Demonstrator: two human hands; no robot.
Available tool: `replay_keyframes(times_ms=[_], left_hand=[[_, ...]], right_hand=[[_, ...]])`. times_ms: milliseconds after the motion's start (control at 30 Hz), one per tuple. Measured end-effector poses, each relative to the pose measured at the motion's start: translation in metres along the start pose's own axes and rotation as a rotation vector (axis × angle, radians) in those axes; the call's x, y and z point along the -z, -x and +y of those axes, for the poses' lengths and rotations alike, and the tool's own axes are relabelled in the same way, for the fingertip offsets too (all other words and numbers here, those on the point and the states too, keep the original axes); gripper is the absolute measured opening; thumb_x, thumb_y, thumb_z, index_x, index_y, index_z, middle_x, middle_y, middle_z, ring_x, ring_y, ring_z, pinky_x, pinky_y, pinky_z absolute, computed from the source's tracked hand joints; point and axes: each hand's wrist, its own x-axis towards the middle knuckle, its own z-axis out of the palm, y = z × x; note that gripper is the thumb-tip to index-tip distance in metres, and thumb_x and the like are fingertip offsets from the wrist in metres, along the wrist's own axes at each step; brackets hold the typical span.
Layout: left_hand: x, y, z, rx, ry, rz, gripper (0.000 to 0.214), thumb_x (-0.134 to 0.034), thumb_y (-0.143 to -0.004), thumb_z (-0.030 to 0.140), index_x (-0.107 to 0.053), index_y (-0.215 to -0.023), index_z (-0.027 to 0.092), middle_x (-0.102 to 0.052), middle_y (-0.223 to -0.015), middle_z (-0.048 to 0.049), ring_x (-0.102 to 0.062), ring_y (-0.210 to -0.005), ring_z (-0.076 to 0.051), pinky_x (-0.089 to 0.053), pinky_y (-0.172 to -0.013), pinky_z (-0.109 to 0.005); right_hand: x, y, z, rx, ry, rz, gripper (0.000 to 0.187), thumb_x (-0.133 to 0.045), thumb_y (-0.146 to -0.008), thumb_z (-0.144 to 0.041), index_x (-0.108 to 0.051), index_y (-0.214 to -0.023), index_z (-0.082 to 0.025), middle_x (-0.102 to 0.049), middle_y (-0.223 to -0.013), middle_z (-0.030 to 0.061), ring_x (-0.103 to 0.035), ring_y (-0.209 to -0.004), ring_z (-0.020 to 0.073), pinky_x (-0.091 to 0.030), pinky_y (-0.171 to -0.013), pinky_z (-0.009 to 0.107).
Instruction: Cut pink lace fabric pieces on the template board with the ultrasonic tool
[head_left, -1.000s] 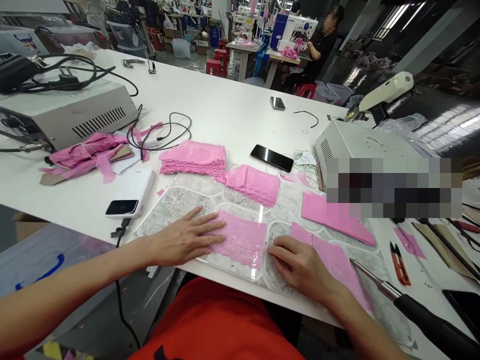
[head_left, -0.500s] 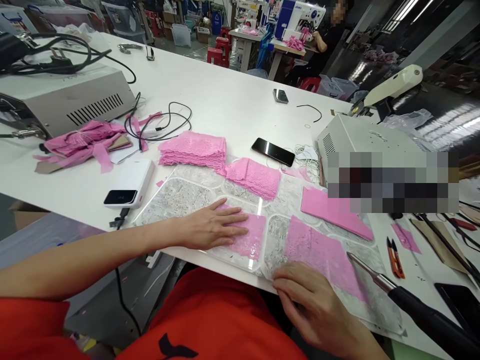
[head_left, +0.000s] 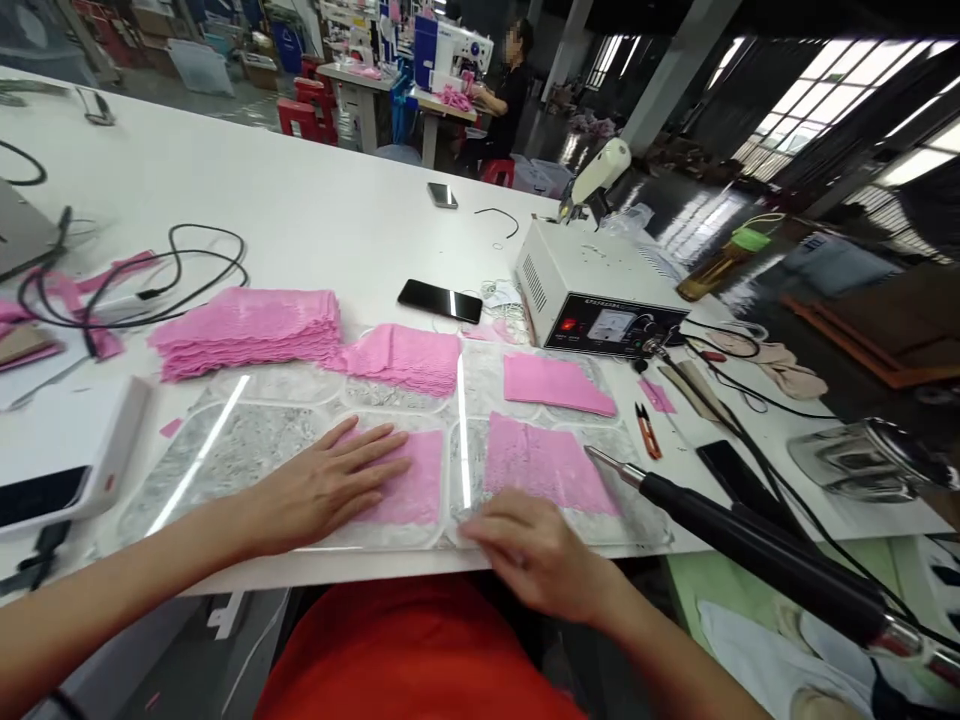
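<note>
My left hand (head_left: 322,490) lies flat, fingers spread, over a pink lace fabric piece (head_left: 416,480) on the marble-patterned mat (head_left: 255,440). My right hand (head_left: 540,550) is curled with its fingers together at the mat's front edge, just below a second pink lace piece (head_left: 547,465). Whatever its fingertips may hold is hidden and slightly blurred. A black-handled tool with a metal tip (head_left: 720,525) reaches in from the right, its tip by the second piece. Behind lie a folded pink cloth (head_left: 559,383), a lace stack (head_left: 405,355) and a taller lace stack (head_left: 251,330).
A grey control box (head_left: 600,290) with a dial stands at the back right. Orange thread snips (head_left: 648,432), a dark phone (head_left: 742,485) and a glass jar (head_left: 855,460) lie to the right. Another phone (head_left: 440,300) and a white power bank (head_left: 75,450) are around the mat.
The view has swung to the right, bringing the control box front and the jar into sight. My left hand stays flat on the lace; my right hand remains curled near the mat's front edge.
</note>
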Motion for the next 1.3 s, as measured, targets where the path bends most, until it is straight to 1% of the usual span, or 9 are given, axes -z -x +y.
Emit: replay_keyframes(times_ms=[100,233,333,433,533,667,800,1133,1300], left_hand=[[0.004,-0.024,-0.003,-0.043,0.015,0.055,0.041,-0.038,-0.1,0.022,-0.049,-0.139,0.027,-0.046,-0.147,-0.0055,-0.041,-0.138,-0.023,-0.023,-0.118,-0.045],[0.015,-0.093,0.0,0.035,0.166,0.023,0.029,-0.044,-0.096,0.014,-0.066,-0.114,0.018,-0.062,-0.128,-0.0108,-0.057,-0.12,-0.024,-0.042,-0.104,-0.041],[0.017,-0.155,0.0,0.143,0.233,-0.01,0.017,-0.053,-0.091,0.012,-0.069,-0.095,0.015,-0.067,-0.109,-0.0092,-0.063,-0.102,-0.022,-0.049,-0.093,-0.036],[0.008,-0.205,-0.004,0.183,0.246,-0.036,0.011,-0.059,-0.088,0.012,-0.068,-0.094,0.014,-0.065,-0.107,-0.0081,-0.063,-0.097,-0.02,-0.051,-0.087,-0.033],[-0.005,-0.236,-0.009,0.195,0.272,-0.105,0.016,-0.063,-0.09,0.024,-0.065,-0.102,0.014,-0.063,-0.11,-0.0077,-0.062,-0.097,-0.019,-0.053,-0.086,-0.037],[-0.015,-0.254,-0.014,0.202,0.302,-0.187,0.033,-0.058,-0.094,0.035,-0.057,-0.121,0.015,-0.059,-0.12,-0.0091,-0.061,-0.103,-0.021,-0.054,-0.087,-0.042],[-0.019,-0.26,-0.019,0.22,0.346,-0.229,0.034,-0.058,-0.094,0.035,-0.056,-0.122,0.015,-0.058,-0.122,-0.0094,-0.061,-0.105,-0.022,-0.053,-0.088,-0.043],[-0.018,-0.264,-0.034,0.23,0.575,-0.325,0.034,-0.059,-0.094,0.036,-0.057,-0.12,0.014,-0.06,-0.118,-0.008,-0.062,-0.101,-0.022,-0.055,-0.085,-0.041],[-0.006,-0.267,-0.037,0.185,0.615,-0.293,0.02,-0.06,-0.092,0.03,-0.065,-0.096,0.011,-0.066,-0.096,-0.0049,-0.063,-0.088,-0.018,-0.053,-0.08,-0.033]], right_hand=[[0.033,0.008,0.033,-0.278,0.137,0.193,0.016,-0.054,-0.087,-0.016,-0.066,-0.095,-0.021,-0.069,-0.082,0.0026,-0.063,-0.075,0.0122,-0.051,-0.068,0.024],[0.058,0.007,0.079,-0.624,0.314,0.282,0.019,-0.053,-0.085,-0.026,-0.069,-0.093,-0.02,-0.07,-0.085,0.0039,-0.062,-0.07,0.0146,-0.05,-0.068,0.029],[0.063,0.011,0.094,-0.689,0.36,0.301,0.023,-0.052,-0.082,-0.028,-0.069,-0.094,-0.019,-0.07,-0.084,0.0052,-0.06,-0.067,0.016,-0.048,-0.068,0.032],[0.068,0.02,0.096,-0.749,0.389,0.313,0.024,-0.051,-0.081,-0.031,-0.07,-0.089,-0.019,-0.071,-0.082,0.0053,-0.06,-0.066,0.0162,-0.047,-0.069,0.032],[0.076,0.027,0.098,-0.811,0.421,0.312,0.025,-0.048,-0.082,-0.032,-0.069,-0.087,-0.02,-0.071,-0.084,0.0044,-0.062,-0.067,0.016,-0.046,-0.069,0.031],[0.087,0.027,0.107,-0.793,0.483,0.338,0.026,-0.047,-0.083,-0.033,-0.07,-0.085,-0.02,-0.071,-0.08,0.0046,-0.062,-0.065,0.0164,-0.045,-0.066,0.031],[0.091,0.021,0.116,-0.776,0.486,0.339,0.025,-0.048,-0.083,-0.032,-0.071,-0.086,-0.02,-0.071,-0.08,0.0046,-0.062,-0.066,0.0172,-0.044,-0.065,0.031],[0.061,-0.009,0.124,-0.684,0.508,0.218,0.019,-0.058,-0.082,-0.025,-0.071,-0.094,-0.019,-0.071,-0.094,0.0058,-0.063,-0.08,0.0178,-0.046,-0.072,0.031],[0.051,-0.025,0.13,-0.652,0.605,0.205,0.017,-0.059,-0.082,-0.024,-0.069,-0.093,-0.018,-0.067,-0.097,0.0095,-0.058,-0.094,0.0237,-0.043,-0.08,0.036]])
